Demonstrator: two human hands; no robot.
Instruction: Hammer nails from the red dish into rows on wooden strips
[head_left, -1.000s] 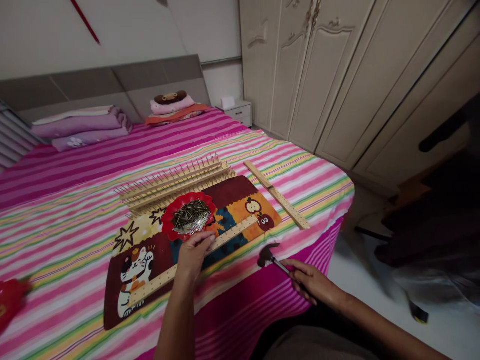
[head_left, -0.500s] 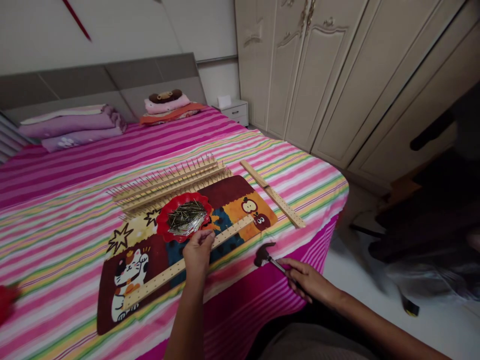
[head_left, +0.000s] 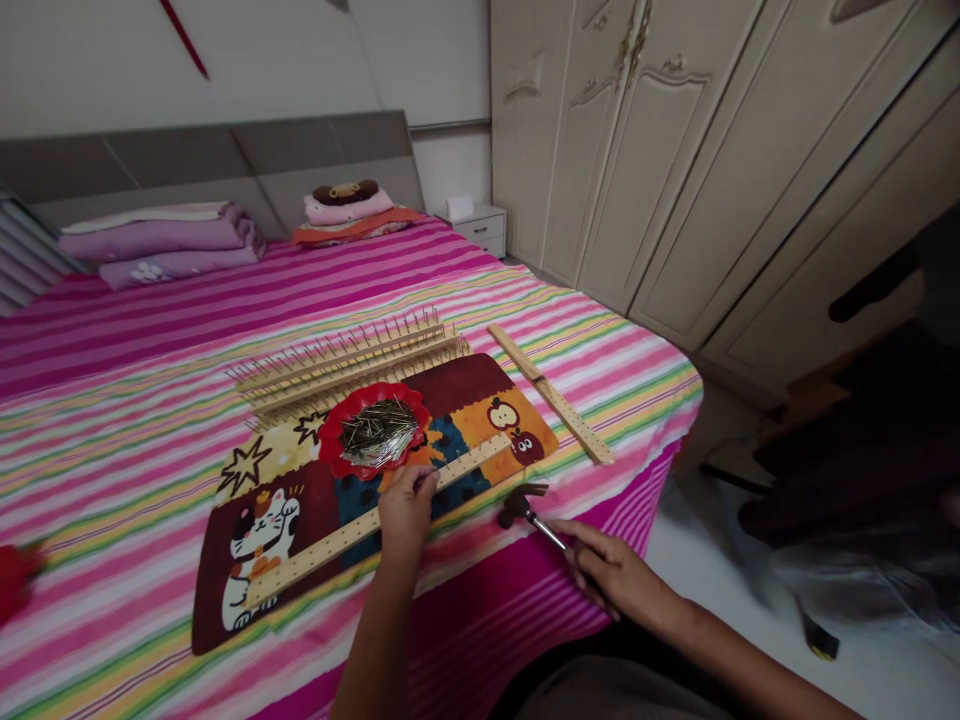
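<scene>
My left hand (head_left: pixel 407 510) rests over a long wooden strip (head_left: pixel 322 550), thumb and forefinger pinched on a nail that their tips mostly hide. Holes dot the strip to the left of this hand, and several nails stand up in it on the right. A claw hammer (head_left: pixel 523 505) is in my right hand (head_left: pixel 611 568), gripped by its handle, with the head above the bed's near edge, apart from the strip. Just beyond my left hand, a red scalloped bowl (head_left: pixel 328 432) holds a heap of loose nails (head_left: pixel 381 430).
Under the strip lies a patterned mat (head_left: pixel 311 490) on the striped bed cover. Behind the bowl are wooden strips bristling with upright nails (head_left: pixel 352 365). More drilled strips (head_left: pixel 559 400) lie to the right. Folded bedding (head_left: pixel 165 240) is near the headboard; a wardrobe (head_left: pixel 600 150) stands at right.
The view has shifted slightly. The hammer head has come a little left, toward the strip. My left hand keeps its pinch at about the same place on the strip.
</scene>
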